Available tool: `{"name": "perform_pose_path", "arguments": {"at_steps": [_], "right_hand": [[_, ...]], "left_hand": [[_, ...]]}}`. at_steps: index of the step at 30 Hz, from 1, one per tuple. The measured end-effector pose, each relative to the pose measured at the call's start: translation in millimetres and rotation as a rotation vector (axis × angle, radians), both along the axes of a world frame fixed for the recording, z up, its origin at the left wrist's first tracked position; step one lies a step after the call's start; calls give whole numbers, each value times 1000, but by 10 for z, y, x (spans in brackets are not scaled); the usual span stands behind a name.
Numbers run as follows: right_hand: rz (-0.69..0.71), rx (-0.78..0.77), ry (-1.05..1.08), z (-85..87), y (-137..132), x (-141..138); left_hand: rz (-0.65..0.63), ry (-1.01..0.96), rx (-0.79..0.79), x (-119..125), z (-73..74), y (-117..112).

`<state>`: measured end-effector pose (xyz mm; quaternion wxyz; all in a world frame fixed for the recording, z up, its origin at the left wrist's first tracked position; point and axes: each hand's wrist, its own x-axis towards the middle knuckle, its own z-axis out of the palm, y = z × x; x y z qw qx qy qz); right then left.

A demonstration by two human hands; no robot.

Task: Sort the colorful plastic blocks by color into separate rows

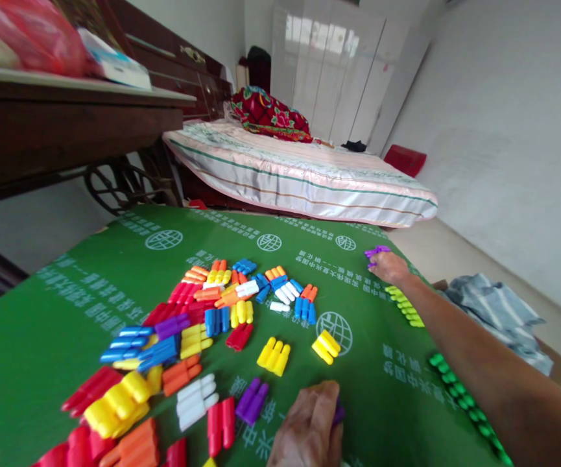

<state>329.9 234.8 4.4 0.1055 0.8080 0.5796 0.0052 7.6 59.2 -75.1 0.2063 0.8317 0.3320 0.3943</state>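
My right hand (388, 266) reaches to the far right edge of the green board, its fingers closed on purple bullet-shaped building blocks (376, 250). Nearer me, a row of light-green blocks (405, 305) lies beside my right forearm. At the bottom middle, my left hand (307, 425) is closed around a purple block (339, 413), mostly hidden by the fingers. Just left of it lies another purple block (251, 401). Two yellow blocks, one (274, 355) beside the other (326, 346), rest beyond my left hand.
Mixed red, blue, orange, white and yellow blocks (218, 320) spread over the left and middle of the green board (90, 272). A dark-green row of blocks (469, 405) runs along the right edge. A bed (309, 175), a sewing-machine table (66, 107) and folded cloth (497, 314) stand around.
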Motion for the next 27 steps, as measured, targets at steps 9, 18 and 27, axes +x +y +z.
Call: {"name": "perform_pose_path", "arguments": {"at_steps": [9,18,27], "right_hand": [[-64,102,65,-59,-2,130],[-214,233,237,18,-36,356],[-170,145,324,-134,9,340]], "left_hand": [[52,17,21,23,-24,-19],[40,2,74,26,-53,16],[60,-8,106,34,-99,8]]}}
